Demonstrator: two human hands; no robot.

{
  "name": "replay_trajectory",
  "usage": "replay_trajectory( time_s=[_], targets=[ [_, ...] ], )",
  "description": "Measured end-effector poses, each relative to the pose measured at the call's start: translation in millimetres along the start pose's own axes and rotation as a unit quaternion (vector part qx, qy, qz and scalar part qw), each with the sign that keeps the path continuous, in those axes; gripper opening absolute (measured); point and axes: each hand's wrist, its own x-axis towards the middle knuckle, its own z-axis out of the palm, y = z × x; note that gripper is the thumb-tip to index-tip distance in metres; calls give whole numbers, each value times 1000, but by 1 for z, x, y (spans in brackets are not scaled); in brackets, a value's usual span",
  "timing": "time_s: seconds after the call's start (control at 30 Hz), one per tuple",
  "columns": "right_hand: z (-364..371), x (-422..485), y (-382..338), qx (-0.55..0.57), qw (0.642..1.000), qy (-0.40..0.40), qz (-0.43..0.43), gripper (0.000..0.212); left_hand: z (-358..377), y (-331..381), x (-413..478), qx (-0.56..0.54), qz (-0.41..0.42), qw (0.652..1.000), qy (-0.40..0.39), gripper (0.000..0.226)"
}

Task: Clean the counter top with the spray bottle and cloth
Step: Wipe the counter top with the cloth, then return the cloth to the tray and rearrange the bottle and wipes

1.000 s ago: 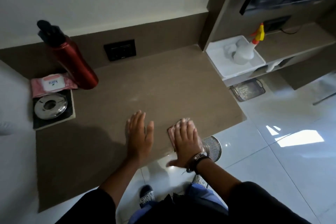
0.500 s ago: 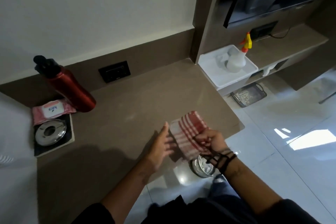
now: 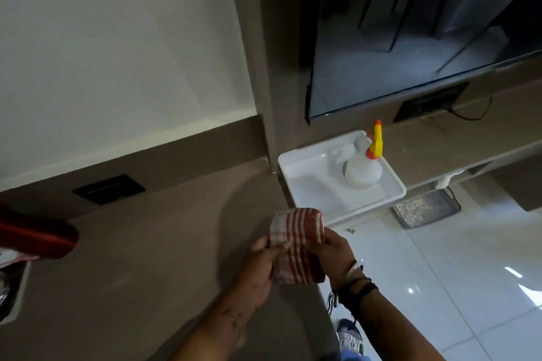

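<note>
A red-and-white striped cloth [image 3: 297,243] is folded and lifted just above the right edge of the brown counter top [image 3: 152,267]. My left hand [image 3: 262,265] grips its left side and my right hand [image 3: 334,252] grips its right side. The white spray bottle [image 3: 363,170] with a yellow and orange trigger head stands upright in a white tray [image 3: 308,182] on the lower shelf beyond the cloth, untouched.
A red metal bottle [image 3: 38,239] lies at the counter's left edge of view. A black wall socket [image 3: 108,188] sits in the backsplash. A dark TV screen [image 3: 410,23] hangs above the shelf. White tiled floor [image 3: 457,272] with a wire tray [image 3: 425,211] is to the right.
The cloth was pressed flat under my right hand, then lifted off the counter; both hands now hold it folded. My view has tilted up and right toward the tray.
</note>
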Motion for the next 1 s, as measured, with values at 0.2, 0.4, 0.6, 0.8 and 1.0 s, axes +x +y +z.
replay_trajectory(
  time_s=[0.2,0.4,0.6,0.8,1.0],
  targets=[
    [-46,124,-34,-81,996,1,-22,29,89,29,86,18,64,994,88,15],
    [-53,207,-41,-120,993,-15,-15,16,134,45,157,116,92,975,163,27],
    [-39,224,-8,-189,981,2,-33,25,134,26,186,243,57,961,116,44],
    [-25,177,-16,-319,943,71,-67,50,102,21,123,274,175,939,112,37],
    [56,84,-37,-318,916,77,-231,32,-86,7,25,399,280,833,264,51]
  ],
)
